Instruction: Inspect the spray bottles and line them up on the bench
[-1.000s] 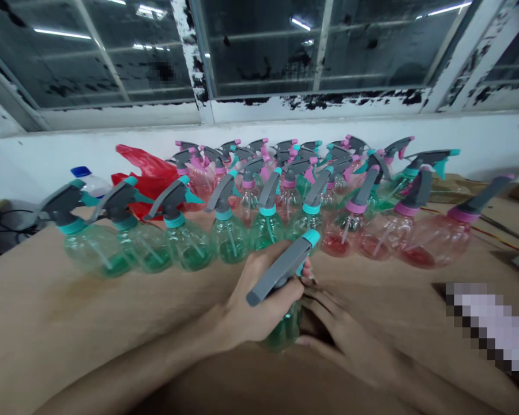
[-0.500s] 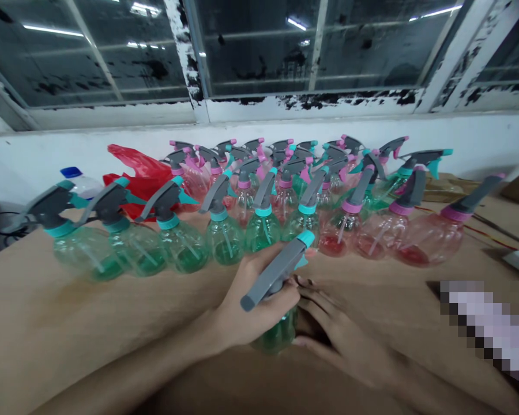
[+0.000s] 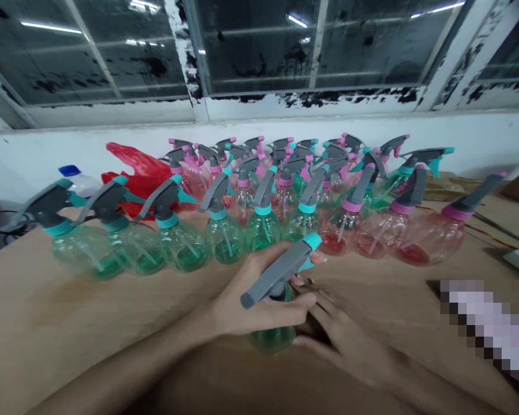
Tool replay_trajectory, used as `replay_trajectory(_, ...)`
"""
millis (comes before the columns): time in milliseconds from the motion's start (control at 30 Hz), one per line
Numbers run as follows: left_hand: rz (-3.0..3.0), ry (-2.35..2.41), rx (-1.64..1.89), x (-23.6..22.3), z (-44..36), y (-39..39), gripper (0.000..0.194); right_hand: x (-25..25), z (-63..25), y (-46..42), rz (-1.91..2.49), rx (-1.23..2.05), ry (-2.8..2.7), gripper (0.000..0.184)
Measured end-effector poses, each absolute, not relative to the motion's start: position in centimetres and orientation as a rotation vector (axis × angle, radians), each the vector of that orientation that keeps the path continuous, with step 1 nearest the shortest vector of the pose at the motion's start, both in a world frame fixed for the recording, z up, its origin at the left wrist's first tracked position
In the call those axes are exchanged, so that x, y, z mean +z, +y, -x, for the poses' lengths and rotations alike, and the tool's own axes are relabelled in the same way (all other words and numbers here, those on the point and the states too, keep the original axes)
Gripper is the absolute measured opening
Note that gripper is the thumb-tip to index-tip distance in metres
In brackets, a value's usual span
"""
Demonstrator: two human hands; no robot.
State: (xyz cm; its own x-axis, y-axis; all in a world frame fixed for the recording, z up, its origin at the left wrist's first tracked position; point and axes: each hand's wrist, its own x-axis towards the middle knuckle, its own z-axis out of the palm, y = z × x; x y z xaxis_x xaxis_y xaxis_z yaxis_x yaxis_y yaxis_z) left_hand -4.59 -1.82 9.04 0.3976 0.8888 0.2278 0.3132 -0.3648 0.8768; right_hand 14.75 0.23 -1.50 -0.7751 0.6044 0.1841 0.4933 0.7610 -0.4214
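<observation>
Green spray bottle (image 3: pixel 272 341) held upright in two hands.
Left hand (image 3: pixel 242 314) clasps its neck — right hand (image 3: pixel 343 337) cups its side.

No words, numbers or signs are clear enough to read, not on the spray bottles (image 3: pixel 183 248), the bottle with the blue cap (image 3: pixel 84 185) or the red bag (image 3: pixel 142 164). The patch of big squares (image 3: pixel 488 320) is too blurry to read.

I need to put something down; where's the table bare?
At left, between the left forearm and the green front-row bottles. At right, between the pink-collared front-row bottles, right hand and pixelated patch. Behind that row, rear bottles stand crowded.
</observation>
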Motion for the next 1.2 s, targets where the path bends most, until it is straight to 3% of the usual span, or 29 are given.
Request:
replay_trajectory(700, -2.0, 0.991, 0.86, 8.97, 4.98, -1.36, 0.045, -1.42, -14.7, 0.17, 0.811, 0.367, -2.634, 0.061)
replay_trajectory(1100, -2.059, 1.17, 1.031, 9.01, 4.06, -1.52, 0.006, -1.33, -14.7, 0.15, 0.822, 0.489, -2.634, 0.061)
replay_trajectory(1200, -2.088, 1.228, 0.985, 9.29, 4.06, -1.48, 0.005, -1.35, -14.71, 0.15, 0.831, 0.492, -2.636, 0.059)
